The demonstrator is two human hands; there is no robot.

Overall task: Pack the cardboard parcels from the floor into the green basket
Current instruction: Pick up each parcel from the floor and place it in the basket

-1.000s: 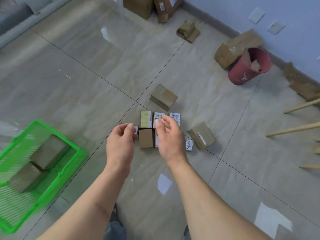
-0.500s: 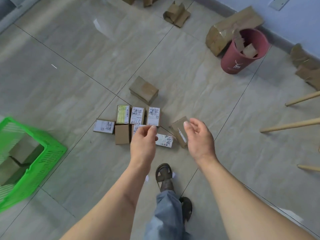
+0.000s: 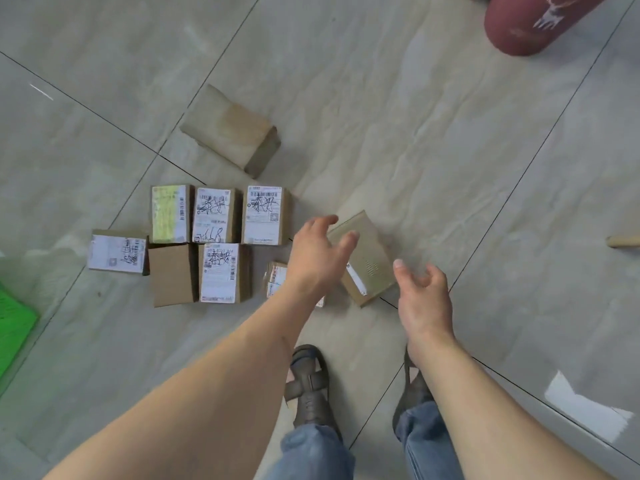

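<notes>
Green basket (image 3: 15, 327) cut by the left edge, only a corner showing. Small labelled parcel (image 3: 276, 278) half hidden behind the left forearm. Red bin (image 3: 530, 22) cropped at the top.

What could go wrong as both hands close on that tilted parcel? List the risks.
1. Neither the left hand nor the right hand holds the tilted parcel yet; a one-sided grip could let it slip.
2. A small labelled parcel lies partly under the left forearm and may get knocked.
3. The green basket sits at the frame's far left edge, so the carry passes over the grouped parcels.
</notes>
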